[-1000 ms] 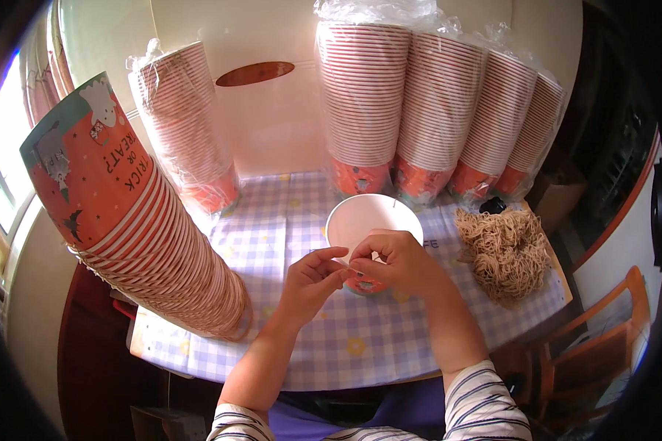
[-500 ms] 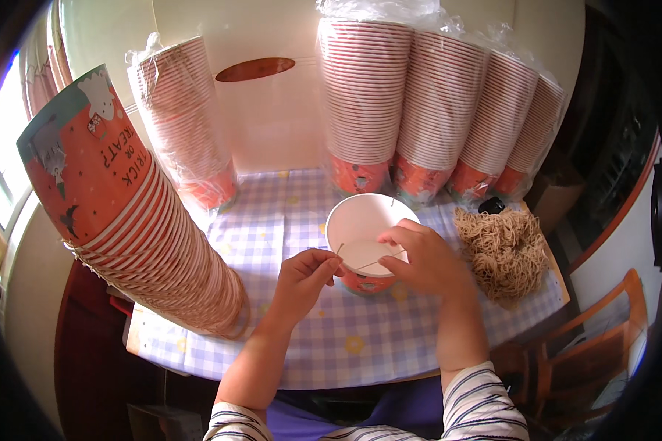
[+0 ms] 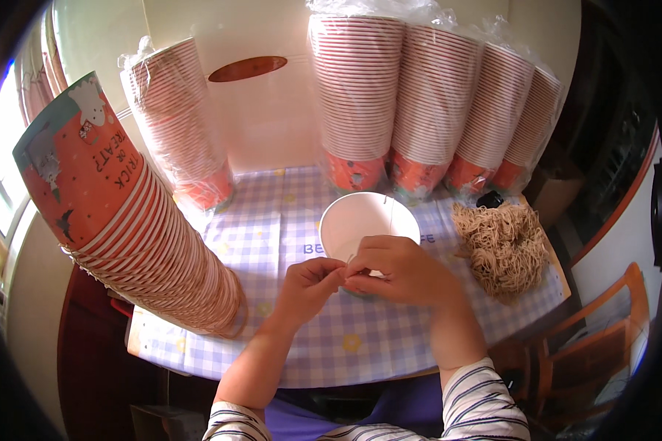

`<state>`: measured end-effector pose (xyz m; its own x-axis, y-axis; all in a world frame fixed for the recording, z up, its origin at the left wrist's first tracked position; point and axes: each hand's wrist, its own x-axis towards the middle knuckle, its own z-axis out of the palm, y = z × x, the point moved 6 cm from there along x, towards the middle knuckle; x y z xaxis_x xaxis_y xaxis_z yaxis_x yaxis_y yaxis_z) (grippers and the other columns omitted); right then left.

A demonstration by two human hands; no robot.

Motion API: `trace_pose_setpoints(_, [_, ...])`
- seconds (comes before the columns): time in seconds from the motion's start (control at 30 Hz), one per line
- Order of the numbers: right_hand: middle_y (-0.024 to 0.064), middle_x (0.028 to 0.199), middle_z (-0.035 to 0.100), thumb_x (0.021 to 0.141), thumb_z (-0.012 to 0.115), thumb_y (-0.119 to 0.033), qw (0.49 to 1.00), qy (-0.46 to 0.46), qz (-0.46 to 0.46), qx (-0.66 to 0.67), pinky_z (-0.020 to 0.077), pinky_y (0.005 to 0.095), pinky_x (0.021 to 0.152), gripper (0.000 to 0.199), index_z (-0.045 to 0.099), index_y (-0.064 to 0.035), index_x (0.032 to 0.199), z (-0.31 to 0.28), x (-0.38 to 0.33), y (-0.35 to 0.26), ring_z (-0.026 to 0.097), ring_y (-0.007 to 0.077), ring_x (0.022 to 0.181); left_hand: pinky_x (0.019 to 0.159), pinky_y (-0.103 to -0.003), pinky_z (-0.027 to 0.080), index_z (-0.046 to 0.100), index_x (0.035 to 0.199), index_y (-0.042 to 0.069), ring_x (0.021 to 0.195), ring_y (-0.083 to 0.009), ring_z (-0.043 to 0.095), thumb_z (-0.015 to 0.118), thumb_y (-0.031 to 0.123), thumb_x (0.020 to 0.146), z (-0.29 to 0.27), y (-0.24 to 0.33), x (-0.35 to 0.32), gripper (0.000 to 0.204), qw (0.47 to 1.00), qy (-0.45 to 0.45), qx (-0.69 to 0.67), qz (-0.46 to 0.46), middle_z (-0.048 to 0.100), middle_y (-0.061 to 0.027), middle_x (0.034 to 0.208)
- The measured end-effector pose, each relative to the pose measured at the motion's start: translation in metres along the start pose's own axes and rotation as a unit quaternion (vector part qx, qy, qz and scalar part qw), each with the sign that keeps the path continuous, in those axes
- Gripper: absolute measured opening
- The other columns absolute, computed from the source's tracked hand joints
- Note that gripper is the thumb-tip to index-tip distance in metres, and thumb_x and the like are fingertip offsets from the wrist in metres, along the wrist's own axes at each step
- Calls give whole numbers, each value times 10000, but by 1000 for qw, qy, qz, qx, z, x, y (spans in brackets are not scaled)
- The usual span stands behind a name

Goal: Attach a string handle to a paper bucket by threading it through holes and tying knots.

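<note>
An orange paper bucket with a white inside [image 3: 343,222] stands upright in the middle of the table, its mouth facing up. At its near rim my left hand [image 3: 307,288] pinches thumb against forefinger on a thin cord [image 3: 350,258]. My right hand [image 3: 399,269] meets it fingertip to fingertip, also closed in a pinch around the cord. The right hand covers the bucket's near side and much of its front. Another thin strand shows at the far right rim. Right of the hands lies a tangled heap of tan cords [image 3: 502,253].
A leaning stack of nested orange buckets with cords [image 3: 147,235] rises at the left. Plastic-wrapped bucket stacks stand at the back left [image 3: 176,117] and back right [image 3: 357,95]. A checked cloth [image 3: 287,360] covers the table. A wooden chair [image 3: 592,338] stands at right.
My right hand has moved left and nearer from over the bucket's mouth until its fingertips meet the left hand's. The cord between the hands is now mostly hidden.
</note>
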<state>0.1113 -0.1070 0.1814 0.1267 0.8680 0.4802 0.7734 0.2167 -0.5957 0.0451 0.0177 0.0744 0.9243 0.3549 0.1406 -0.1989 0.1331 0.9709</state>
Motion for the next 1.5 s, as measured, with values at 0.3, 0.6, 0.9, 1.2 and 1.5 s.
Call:
trace_pose_setpoints(0.3, [67,774,590,750,706,-80,999,39,10,7,462,292,586,113,692,-25,848,11,8,20,589,188,690,651,-171,443,641,1013,-25,792,-44,576,600,71,900,18,13,-7,154,995,-98,14,34,672,-36,906])
trace_pose_setpoints(0.6, [68,793,609,776,681,-69,994,18,51,98,465,280,600,118,695,-43,889,15,5,36,588,158,699,597,-190,408,676,980,7,695,-43,512,668,123,866,16,3,-6,163,999,-46,-26,-1,618,5,794])
trace_pose_setpoints(0.9, [54,901,609,719,688,-86,977,135,-12,-163,420,388,860,172,665,-91,889,-14,-3,18,571,281,891,617,-208,413,687,931,10,710,-48,530,592,160,915,13,5,-2,178,997,-74,-7,15,665,-4,810])
trace_pose_setpoints(1.2, [50,895,598,708,686,-132,958,69,-63,-272,437,386,822,188,652,-103,891,10,-8,-9,576,266,865,659,-227,441,683,943,16,717,-84,571,581,144,915,4,-1,-8,166,998,-48,-28,1,659,-32,812])
trace_pose_setpoints(1.5, [42,807,567,705,614,-124,921,82,-88,-371,421,356,734,117,610,-78,813,37,-20,-5,543,220,769,664,-229,447,675,973,-4,740,-96,591,595,126,910,-2,-8,-18,165,999,-23,-25,6,670,-53,831])
